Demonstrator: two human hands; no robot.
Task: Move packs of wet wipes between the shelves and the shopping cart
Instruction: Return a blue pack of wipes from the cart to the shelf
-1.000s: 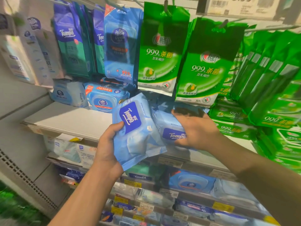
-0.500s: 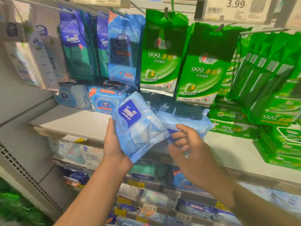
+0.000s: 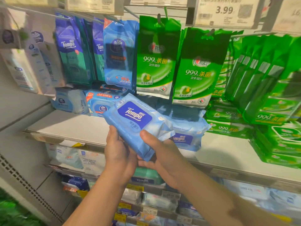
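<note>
Shelf (image 3: 68,128) with hanging packs behind; Tempo pack (image 3: 135,123) held in front of it.
Left hand (image 3: 118,154) and right hand (image 3: 162,154) fingers wrap its lower end; soft film may slip, nudging the shelved pack (image 3: 187,137) behind.

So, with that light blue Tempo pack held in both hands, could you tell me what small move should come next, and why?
Probably lay the held Tempo pack on the white shelf, left of the Tempo pack lying there: left hand and right hand grip it just above that bare board.
</note>
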